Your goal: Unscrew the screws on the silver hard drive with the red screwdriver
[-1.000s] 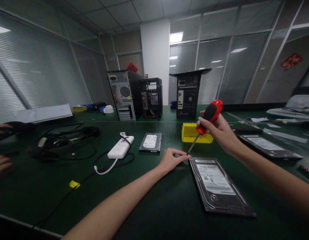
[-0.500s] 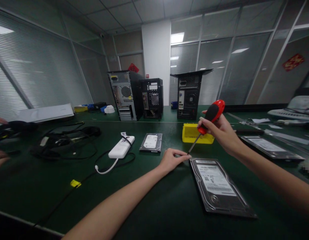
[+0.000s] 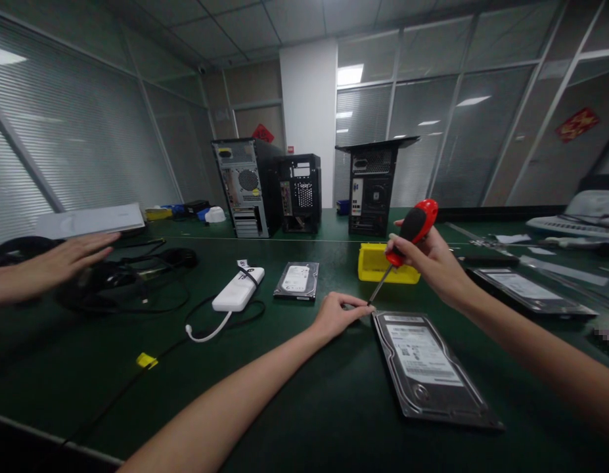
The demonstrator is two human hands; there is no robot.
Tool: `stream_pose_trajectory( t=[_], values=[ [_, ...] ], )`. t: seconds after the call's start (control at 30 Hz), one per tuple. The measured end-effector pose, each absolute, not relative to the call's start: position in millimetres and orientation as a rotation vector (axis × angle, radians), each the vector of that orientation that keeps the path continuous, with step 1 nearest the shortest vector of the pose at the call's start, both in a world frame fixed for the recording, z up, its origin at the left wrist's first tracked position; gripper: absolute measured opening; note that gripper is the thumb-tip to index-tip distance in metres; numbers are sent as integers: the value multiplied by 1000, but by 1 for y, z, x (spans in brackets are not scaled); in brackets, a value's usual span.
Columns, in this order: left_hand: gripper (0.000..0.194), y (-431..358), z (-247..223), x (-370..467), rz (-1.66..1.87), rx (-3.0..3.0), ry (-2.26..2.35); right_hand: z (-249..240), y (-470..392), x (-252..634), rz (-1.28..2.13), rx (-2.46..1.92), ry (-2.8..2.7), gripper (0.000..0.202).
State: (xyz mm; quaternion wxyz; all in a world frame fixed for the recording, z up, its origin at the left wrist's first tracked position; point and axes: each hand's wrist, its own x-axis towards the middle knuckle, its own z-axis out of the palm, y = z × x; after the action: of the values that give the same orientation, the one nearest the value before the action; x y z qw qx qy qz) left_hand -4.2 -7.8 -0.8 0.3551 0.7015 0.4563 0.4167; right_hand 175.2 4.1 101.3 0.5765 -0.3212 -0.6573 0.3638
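Note:
My right hand (image 3: 435, 259) grips a red and black screwdriver (image 3: 416, 226), its shaft slanting down to the left. The screwdriver's tip meets the fingertips of my left hand (image 3: 336, 314), which rests low over the table with thumb and fingers pinched. Whatever is in that pinch is too small to make out. Just right of my left fingertips, a large hard drive (image 3: 422, 351) lies flat with its white label up. A yellow bin (image 3: 366, 266) stands behind the screwdriver shaft. A smaller hard drive (image 3: 298, 279) lies beyond my left hand.
Another person's hand (image 3: 67, 263) stretches over black cables (image 3: 131, 282) at the left. A white power bank (image 3: 240, 289) with a cord lies left of centre. Several computer cases (image 3: 249, 190) stand at the back. Another hard drive (image 3: 525, 289) lies at the right.
The other person's hand has come further in from the left, over the cables. My hands and the screwdriver hold almost the same pose.

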Motion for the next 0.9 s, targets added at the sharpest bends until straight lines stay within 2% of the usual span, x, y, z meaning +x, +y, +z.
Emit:
stream_pose_trajectory(
  t=[0.43, 0.73, 0.9],
  values=[
    [46, -6, -1, -5, 920, 1926, 1129, 103, 12, 181, 740, -793, -1512, 44],
    [45, -2, -2, -10, 840, 2025, 1042, 96, 22, 184, 735, -777, -1557, 38],
    [39, -1, 0, -12, 815, 2045, 1003, 94, 21, 181, 752, -757, -1579, 39]
  ],
)
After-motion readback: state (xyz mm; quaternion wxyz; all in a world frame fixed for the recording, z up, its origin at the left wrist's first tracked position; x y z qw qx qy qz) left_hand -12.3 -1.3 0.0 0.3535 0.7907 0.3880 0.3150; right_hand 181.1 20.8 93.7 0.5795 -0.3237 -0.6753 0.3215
